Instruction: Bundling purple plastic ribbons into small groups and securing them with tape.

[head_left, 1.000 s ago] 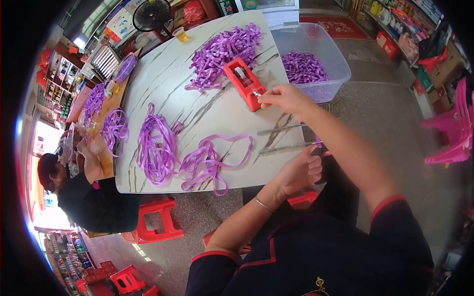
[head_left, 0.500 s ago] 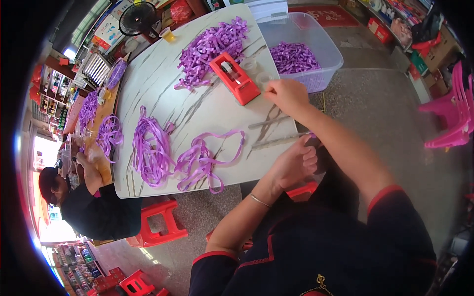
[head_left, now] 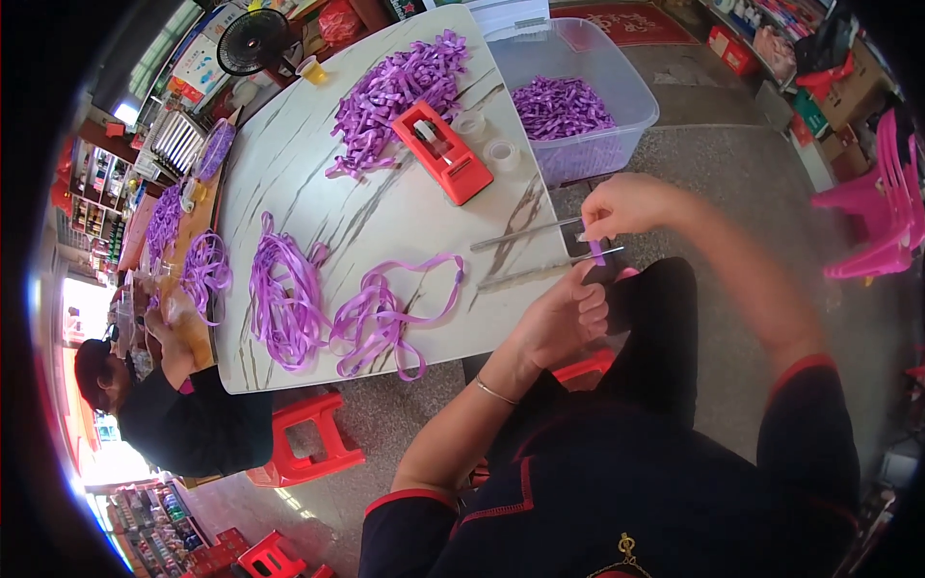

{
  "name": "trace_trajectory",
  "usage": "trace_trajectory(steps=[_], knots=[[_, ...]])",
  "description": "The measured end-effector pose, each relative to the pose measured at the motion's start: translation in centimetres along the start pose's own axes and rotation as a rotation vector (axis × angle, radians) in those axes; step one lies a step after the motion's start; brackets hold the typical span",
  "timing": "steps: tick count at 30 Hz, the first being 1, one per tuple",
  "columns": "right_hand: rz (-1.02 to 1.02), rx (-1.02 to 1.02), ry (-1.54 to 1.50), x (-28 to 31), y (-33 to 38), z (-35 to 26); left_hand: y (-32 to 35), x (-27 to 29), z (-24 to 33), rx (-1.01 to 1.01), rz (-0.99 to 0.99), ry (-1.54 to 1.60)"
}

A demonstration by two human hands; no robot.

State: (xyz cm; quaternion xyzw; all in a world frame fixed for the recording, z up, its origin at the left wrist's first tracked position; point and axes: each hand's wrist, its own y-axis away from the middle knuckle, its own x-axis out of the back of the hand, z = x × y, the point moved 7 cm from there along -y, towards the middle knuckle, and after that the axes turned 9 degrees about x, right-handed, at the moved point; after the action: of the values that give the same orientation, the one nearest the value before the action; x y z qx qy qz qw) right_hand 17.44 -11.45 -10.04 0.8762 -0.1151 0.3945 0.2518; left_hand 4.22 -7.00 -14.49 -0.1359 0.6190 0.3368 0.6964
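Observation:
A short piece of purple ribbon stands up between my hands, beside the table's right edge. My left hand is closed at its lower end, fingers curled; a dark patch shows beside the fingertips, too unclear to name. At the ribbon's top, the fingers of my right hand are pinched together; whatever they hold is too small to make out. Two thin metal rods jut over the table edge next to the ribbon. A red tape dispenser with a roll inside sits on the tabletop, left of my right hand.
On the marbled table lie a heap of folded purple ribbons, long ribbon loops, tape rolls and a yellow cup. A clear bin holds more ribbons. Another person sits at the left near a red stool.
My right hand has come from beside the tape dispenser toward me, to the top of the purple ribbon. My left hand stays closed in nearly the same place. The view has shifted slightly.

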Motion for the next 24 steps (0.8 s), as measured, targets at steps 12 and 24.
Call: trace_trajectory(steps=[12, 24], knots=[[-0.08, -0.213, 0.343, 0.1, -0.6, 0.2, -0.1, 0.0, 0.1, -0.013, 0.033, 0.035], [0.324, -0.084, -1.166, -7.5, 0.7, 10.6, -0.1, -0.3, 0.0, -0.018, 0.023, 0.018]])
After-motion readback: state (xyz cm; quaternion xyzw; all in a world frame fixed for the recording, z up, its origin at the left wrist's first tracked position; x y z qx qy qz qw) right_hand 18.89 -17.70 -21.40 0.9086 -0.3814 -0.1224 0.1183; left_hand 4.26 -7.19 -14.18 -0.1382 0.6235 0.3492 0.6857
